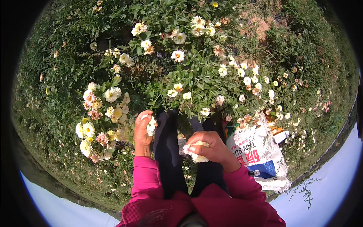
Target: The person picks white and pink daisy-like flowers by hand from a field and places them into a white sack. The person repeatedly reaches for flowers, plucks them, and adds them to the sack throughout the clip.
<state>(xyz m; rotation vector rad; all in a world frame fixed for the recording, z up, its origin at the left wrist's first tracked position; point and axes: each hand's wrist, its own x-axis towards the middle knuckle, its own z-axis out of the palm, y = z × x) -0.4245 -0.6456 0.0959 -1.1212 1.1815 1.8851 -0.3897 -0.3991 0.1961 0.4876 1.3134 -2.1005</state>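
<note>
My left hand [143, 132] is closed around white flower heads [151, 125], whose petals show between thumb and fingers. To its right, in front of my dark trouser legs, my right hand [208, 147] grips several cream and pale pink flower heads [200, 151]. Beside my left hand stands a dense cluster of cream and pink blooms [88, 129] on leafy stems. Just ahead of my legs, white flowers [205, 111] grow on a green plant. The palms and the stems within both hands are hidden.
A white woven sack [272, 153] with printed writing and a blue patch lies at my right, its top reaching into the plants. Flowering plants [192, 68] spread ahead and on both sides. Bare brown soil [259, 28] shows at the upper right.
</note>
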